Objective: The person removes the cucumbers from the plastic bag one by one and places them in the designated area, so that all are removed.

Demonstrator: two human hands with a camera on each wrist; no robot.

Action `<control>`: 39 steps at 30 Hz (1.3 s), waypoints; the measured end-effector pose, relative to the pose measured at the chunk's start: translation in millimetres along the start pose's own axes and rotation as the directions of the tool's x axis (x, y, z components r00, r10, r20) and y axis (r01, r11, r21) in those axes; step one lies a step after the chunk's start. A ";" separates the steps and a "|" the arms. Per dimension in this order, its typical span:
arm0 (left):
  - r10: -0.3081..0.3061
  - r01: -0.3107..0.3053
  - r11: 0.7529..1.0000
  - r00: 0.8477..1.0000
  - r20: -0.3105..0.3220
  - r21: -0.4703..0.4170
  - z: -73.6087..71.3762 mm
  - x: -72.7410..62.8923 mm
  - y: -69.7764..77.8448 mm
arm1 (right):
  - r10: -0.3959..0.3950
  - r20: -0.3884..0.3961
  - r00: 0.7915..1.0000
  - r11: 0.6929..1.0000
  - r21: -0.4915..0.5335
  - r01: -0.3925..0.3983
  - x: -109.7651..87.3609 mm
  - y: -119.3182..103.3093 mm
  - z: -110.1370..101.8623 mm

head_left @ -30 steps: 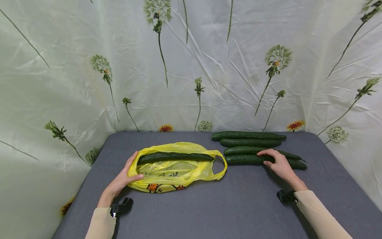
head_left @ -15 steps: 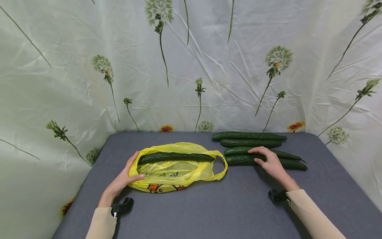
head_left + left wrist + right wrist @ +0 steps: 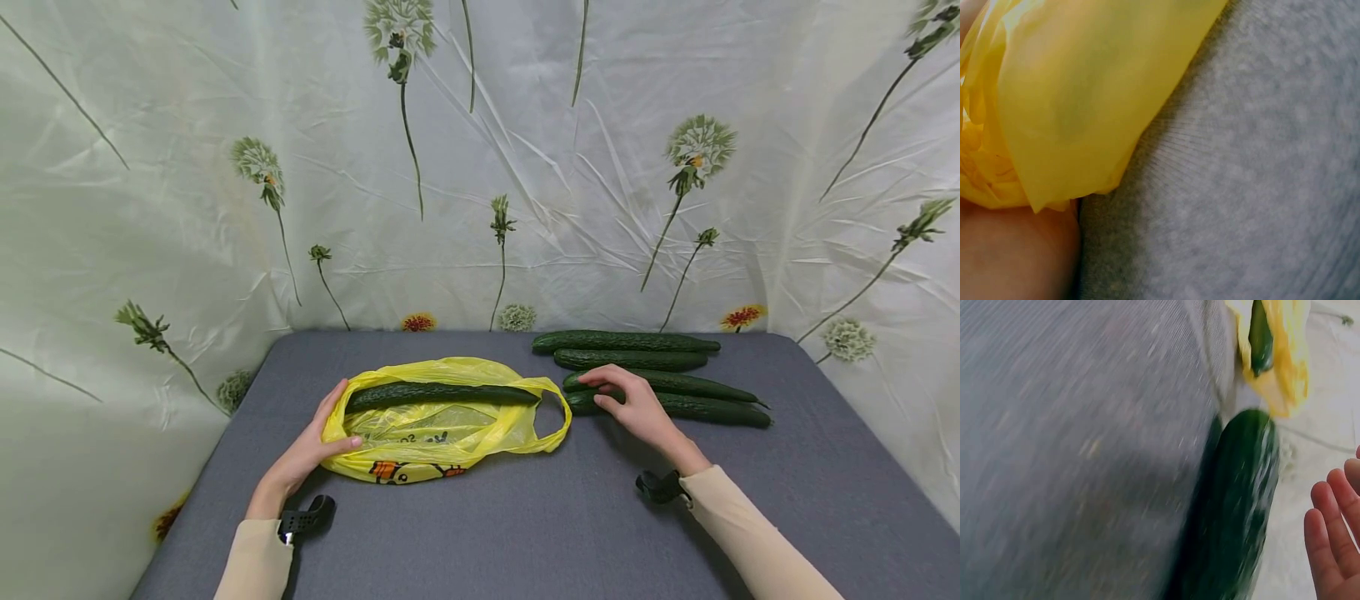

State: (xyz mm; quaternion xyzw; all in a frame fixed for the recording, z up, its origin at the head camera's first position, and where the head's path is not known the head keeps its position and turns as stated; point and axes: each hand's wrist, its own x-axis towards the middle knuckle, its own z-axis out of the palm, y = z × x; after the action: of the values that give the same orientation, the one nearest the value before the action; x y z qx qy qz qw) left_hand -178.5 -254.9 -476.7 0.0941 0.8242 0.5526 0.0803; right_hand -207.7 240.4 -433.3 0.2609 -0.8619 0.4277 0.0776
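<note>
A yellow plastic bag (image 3: 465,454) lies with its mouth spread, a long cucumber (image 3: 442,394) inside it. My left hand (image 3: 303,450) grips the bag's left end, thumb over the near rim and fingers at the far side. In the left wrist view, yellow film (image 3: 1091,100) covers most of that hand. My right hand (image 3: 637,408) is over the left part of the two nearer cucumbers on the right, the nearest cucumber (image 3: 705,408) and the one behind it (image 3: 690,384). In the right wrist view, its straight fingers (image 3: 1319,544) are apart from a cucumber (image 3: 1235,506).
Two more cucumbers, the farthest one (image 3: 622,339) and a shorter one (image 3: 630,359), lie along the back edge of the grey table (image 3: 480,542). A bag handle loop (image 3: 558,437) reaches toward the nearer pair. Behind the table hangs a flower-printed curtain (image 3: 435,275).
My right hand has slid left above the nearer cucumbers, from their right half to their left ends. The cucumbers, the bag and my left hand look unmoved.
</note>
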 end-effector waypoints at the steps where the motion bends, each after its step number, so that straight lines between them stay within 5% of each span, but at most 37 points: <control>1: 0.001 -0.001 1.000 1.000 0.000 0.001 0.0 -0.1 -0.1 | -0.003 0.007 1.000 1.000 0.012 0.003 1.8 -1.7 2.6; 22: -0.003 0.004 1.000 1.000 -0.008 0.010 -0.1 -0.8 -0.2 | -0.124 0.137 0.983 0.982 0.159 0.102 30.8 -28.6 56.0; 39: -0.007 0.007 1.000 1.000 -0.012 0.006 0.3 -1.2 -2.3 | -0.185 0.250 0.951 0.978 0.147 0.151 44.3 -39.2 95.1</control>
State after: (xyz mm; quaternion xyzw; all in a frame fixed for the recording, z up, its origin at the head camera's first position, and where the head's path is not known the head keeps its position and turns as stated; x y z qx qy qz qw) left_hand -177.5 -255.8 -478.8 0.0881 0.8267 0.5504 0.0771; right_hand -216.7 129.9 -449.3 0.3920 -0.8105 0.4349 -0.0174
